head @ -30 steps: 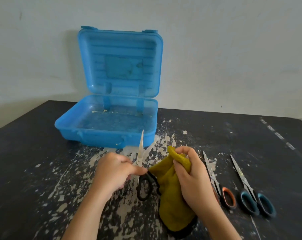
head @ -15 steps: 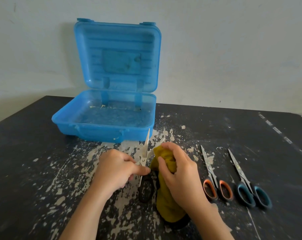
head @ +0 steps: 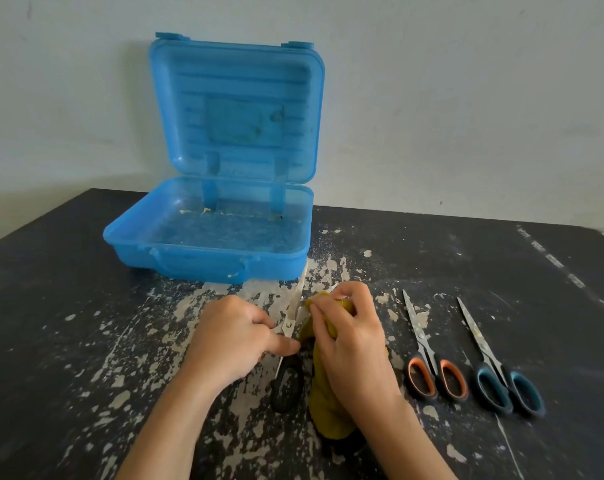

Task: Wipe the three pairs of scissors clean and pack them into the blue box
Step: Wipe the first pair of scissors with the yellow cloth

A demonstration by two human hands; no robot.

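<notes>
Now the right hand [head: 352,344] is up against the black-handled scissors [head: 287,326], where a second ago it was off to their right with the yellow cloth [head: 328,410] bunched loose above its fingers. Its fingers and thumb pinch the cloth round the right-hand blade, and only a pale tip seems to poke out beyond the fold. The rest of the cloth trails down to the table [head: 51,306] under the wrist.

The left hand [head: 231,341] keeps the same hold as before, fingers curled and the thumb pressing just below the pivot, so the scissors stay spread open. The bare left blade points up toward the front wall of the blue box [head: 207,261], and the black handle loop lies on the table between the two wrists.

I judge that the wiping of this first pair is properly under way: one blade is wrapped in the cloth, and the other is not yet covered.

Nothing else has shifted. The orange-handled scissors [head: 428,355] and the teal-handled scissors [head: 490,358] lie side by side to the right, closed, with specks on their blades. The box stands open, lid upright, and holds only a few crumbs, so no packing has begun.
</notes>
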